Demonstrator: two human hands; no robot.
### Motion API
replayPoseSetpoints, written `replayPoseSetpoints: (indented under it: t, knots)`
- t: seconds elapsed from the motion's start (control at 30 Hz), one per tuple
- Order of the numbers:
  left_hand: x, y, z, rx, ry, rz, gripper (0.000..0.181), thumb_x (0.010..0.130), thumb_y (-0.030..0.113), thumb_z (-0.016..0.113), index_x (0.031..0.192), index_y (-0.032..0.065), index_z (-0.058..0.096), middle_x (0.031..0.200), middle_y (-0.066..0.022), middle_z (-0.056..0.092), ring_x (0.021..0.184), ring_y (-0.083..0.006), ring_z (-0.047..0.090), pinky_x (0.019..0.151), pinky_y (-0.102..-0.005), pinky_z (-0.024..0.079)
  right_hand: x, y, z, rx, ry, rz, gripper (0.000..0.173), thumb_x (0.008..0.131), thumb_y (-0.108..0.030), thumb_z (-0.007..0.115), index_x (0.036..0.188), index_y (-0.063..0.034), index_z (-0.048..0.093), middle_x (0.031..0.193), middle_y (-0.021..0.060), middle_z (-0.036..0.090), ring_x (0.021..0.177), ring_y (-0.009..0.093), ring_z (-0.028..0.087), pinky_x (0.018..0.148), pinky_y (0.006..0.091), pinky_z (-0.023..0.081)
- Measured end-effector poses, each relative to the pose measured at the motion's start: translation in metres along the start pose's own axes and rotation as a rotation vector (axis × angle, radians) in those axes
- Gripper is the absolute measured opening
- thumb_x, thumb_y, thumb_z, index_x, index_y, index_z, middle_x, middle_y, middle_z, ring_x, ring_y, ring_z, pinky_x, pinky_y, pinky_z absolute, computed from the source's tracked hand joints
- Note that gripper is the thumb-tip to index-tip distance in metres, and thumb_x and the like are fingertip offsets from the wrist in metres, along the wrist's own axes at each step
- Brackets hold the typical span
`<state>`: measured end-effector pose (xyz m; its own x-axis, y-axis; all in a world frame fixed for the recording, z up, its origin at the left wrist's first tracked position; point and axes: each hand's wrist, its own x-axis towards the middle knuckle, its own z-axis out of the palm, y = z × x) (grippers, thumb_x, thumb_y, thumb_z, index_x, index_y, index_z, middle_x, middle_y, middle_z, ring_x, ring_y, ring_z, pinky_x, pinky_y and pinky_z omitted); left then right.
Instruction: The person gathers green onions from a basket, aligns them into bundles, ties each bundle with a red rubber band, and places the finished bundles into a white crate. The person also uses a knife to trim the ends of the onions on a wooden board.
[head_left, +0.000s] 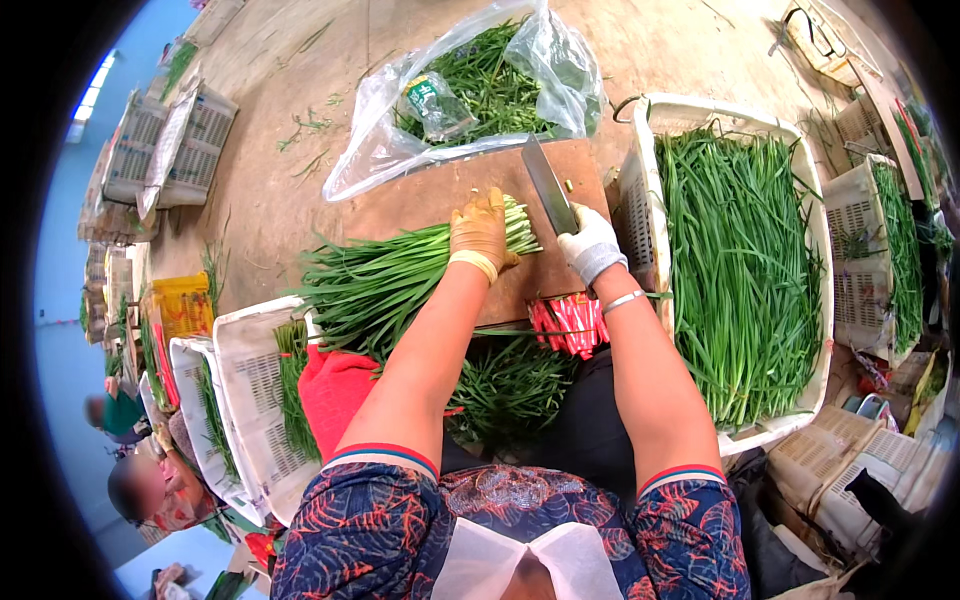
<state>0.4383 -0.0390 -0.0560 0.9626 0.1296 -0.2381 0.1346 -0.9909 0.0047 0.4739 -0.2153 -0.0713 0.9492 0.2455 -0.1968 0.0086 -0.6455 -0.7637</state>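
Observation:
My left hand, in a tan rubber glove, presses round a bundle of long green leafy stalks, likely garlic chives, on a brown wooden board. The pale cut ends point right, the leaves spread left over the board's edge. My right hand, in a white knit glove, grips a knife with a broad metal blade; the blade points up and away, right of the stalk ends. A small cut piece lies beside the blade. Red-and-white strips sit at the board's near right corner.
Beyond the board lies a clear plastic bag with green trimmings. A white plastic crate full of green stalks stands at right. More white crates stand at left, near a yellow basket. Loose greens lie below the board. Two people are at far left.

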Motion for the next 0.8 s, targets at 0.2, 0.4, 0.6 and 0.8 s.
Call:
replayPoseSetpoints:
  t: [0.2, 0.4, 0.6, 0.8]
  knots:
    - [0.017, -0.009, 0.010, -0.043, 0.032, -0.012, 0.069, 0.057, 0.034, 0.084, 0.112, 0.0063, 0.053, 0.108, -0.0145, 0.062, 0.101, -0.0298, 0.062, 0.085, -0.0414, 0.049, -0.027, -0.022, -0.016, -0.235, -0.057, -0.161, 0.061, 0.081, -0.009, 0.051, 0.140, -0.0096, 0.038, 0.111, 0.0210, 0.055, 0.098, 0.039, 0.058, 0.086, 0.0438, 0.048]
    - [0.020, -0.012, 0.014, -0.056, 0.048, 0.024, 0.058, 0.061, 0.033, 0.080, 0.108, 0.0076, 0.057, 0.094, -0.0129, 0.066, 0.090, -0.0305, 0.065, 0.080, -0.0428, 0.050, -0.061, -0.015, -0.024, -0.295, -0.114, -0.237, 0.070, 0.082, -0.010, 0.053, 0.146, -0.0127, 0.027, 0.107, 0.0196, 0.053, 0.091, 0.039, 0.059, 0.080, 0.0447, 0.049]
    - [0.026, -0.013, 0.004, -0.091, -0.049, 0.004, 0.048, 0.063, 0.032, 0.079, 0.100, 0.0062, 0.062, 0.095, -0.0163, 0.068, 0.092, -0.0311, 0.066, 0.081, -0.0421, 0.051, -0.062, -0.011, -0.018, -0.296, -0.111, -0.280, 0.071, 0.082, -0.010, 0.054, 0.147, -0.0130, 0.026, 0.106, 0.0189, 0.052, 0.088, 0.038, 0.059, 0.076, 0.0455, 0.050]
    - [0.030, -0.017, 0.005, -0.109, -0.051, -0.003, 0.045, 0.063, 0.031, 0.078, 0.098, 0.0061, 0.064, 0.097, -0.0162, 0.068, 0.093, -0.0310, 0.066, 0.082, -0.0407, 0.051, -0.062, -0.015, -0.013, -0.325, -0.131, -0.271, 0.070, 0.082, -0.009, 0.054, 0.147, -0.0131, 0.026, 0.106, 0.0185, 0.052, 0.087, 0.038, 0.060, 0.075, 0.0462, 0.050]
